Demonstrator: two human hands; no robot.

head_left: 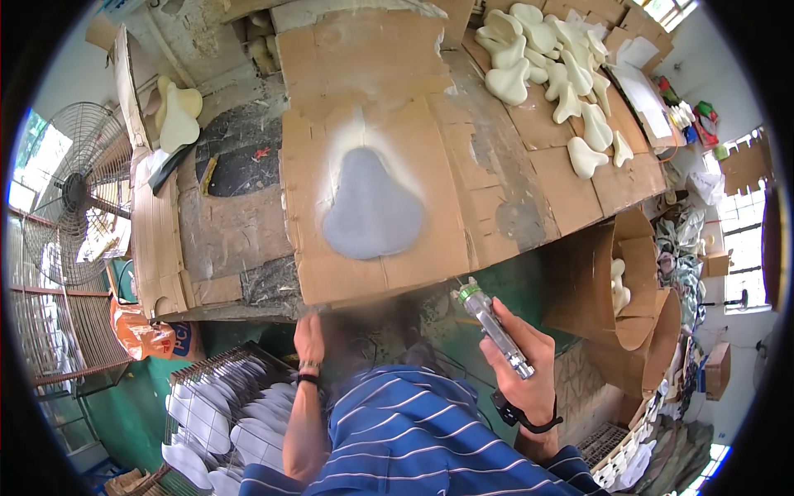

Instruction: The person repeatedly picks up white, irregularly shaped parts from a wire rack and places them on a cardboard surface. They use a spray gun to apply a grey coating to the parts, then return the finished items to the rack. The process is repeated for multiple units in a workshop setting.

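Observation:
A grey, saddle-shaped pad (372,207) lies on cardboard (310,269) in the middle of the workbench, its narrow end pointing away from me. Pale spray marks ring its far part. In my right hand (529,355) is a silver spray gun (494,331) with a green collar, held beyond the bench's front edge and tilted up to the left. The fingers wrap round its body. My left hand (309,341) is closed just below the front edge of the bench, with nothing visible in it.
Cream foam saddle pads (571,74) are heaped at the far right, with another few (178,120) at the far left. A wire basket of white pads (203,413) stands low at my left. Open cardboard boxes (591,273) sit below the bench's right side. A large fan (74,190) is at left.

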